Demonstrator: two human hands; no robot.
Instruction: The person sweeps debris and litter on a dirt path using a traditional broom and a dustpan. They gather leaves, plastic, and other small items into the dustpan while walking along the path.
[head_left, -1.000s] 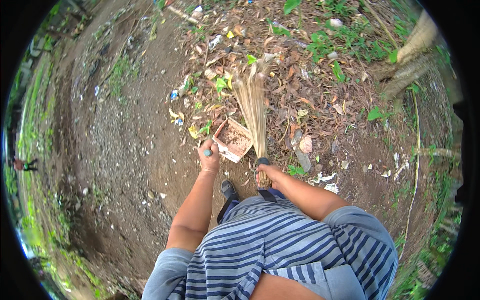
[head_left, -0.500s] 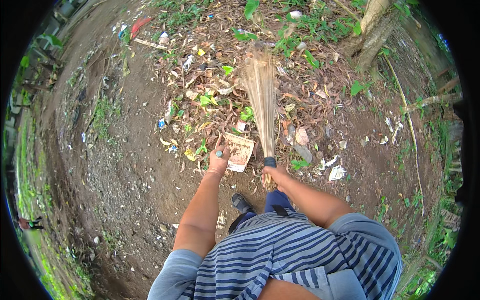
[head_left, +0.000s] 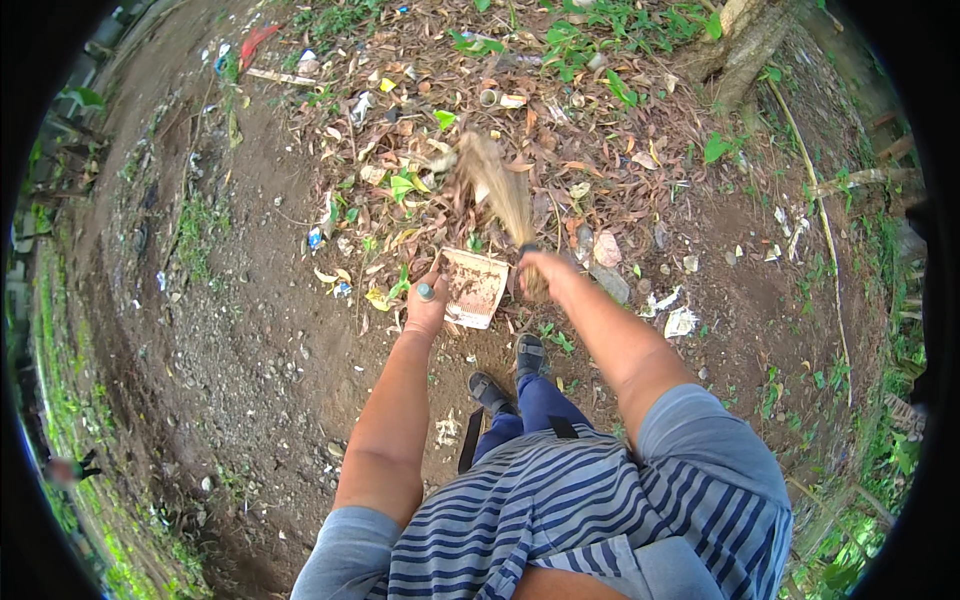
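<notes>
My left hand [head_left: 427, 310] is closed around a handle whose pale blue-green end pokes up from the fist. Beside that fist lies a dirt-smeared, cream-coloured dustpan [head_left: 484, 312], low over the ground with its far side toward the leaves. My right hand [head_left: 550, 270] grips a stick broom [head_left: 512, 205] just below its dark binding. The broom's bristles slant away to the far left and blur, their tips among dry leaves [head_left: 430, 215] just beyond the dustpan. Fine details at the bristle tips are smeared by motion.
A tree trunk [head_left: 745, 55] rises at the far right, near a long thin stick [head_left: 815, 215] on the soil. White scraps [head_left: 680, 322] and a flat grey stone [head_left: 610, 284] lie right of the broom. My sandalled feet [head_left: 490, 390] stand just behind the dustpan.
My right hand has moved forward, and the broom's bristles have swung left and nearer, toward the dustpan. My left hand and the dustpan have shifted slightly forward. Both of my feet now show.
</notes>
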